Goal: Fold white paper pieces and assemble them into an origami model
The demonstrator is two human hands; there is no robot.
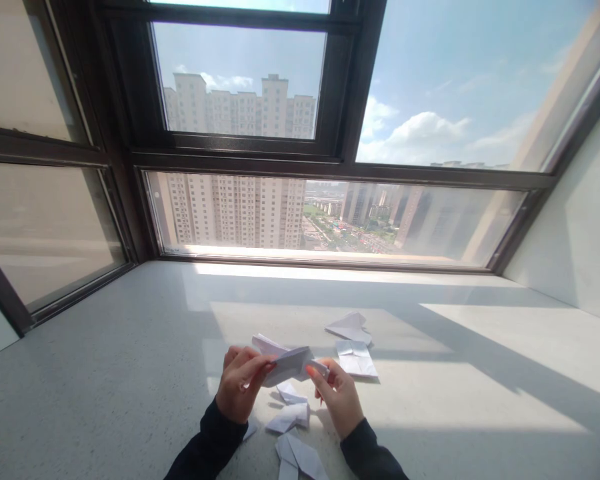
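A folded white paper piece point(291, 365) is held up between my two hands, above the pale sill. My left hand point(241, 381) pinches its left end between thumb and fingers. On the right end, my right hand point(336, 393) grips a folded flap with thumb and fingertips. Below the hands lie several folded papers, among them a small folded paper point(289, 418) and a larger folded paper point(303, 457) near the bottom edge. Beyond my right hand rest a square folded paper point(356, 359) and a pointed folded paper point(351, 327), the two touching or overlapping.
The speckled windowsill point(105, 380) spreads to both sides, with bands of sunlight and shadow. A dark window frame point(240, 150) bounds the far side. Through the glass appear tall buildings point(240, 107). A white wall point(580, 220) stands at the right.
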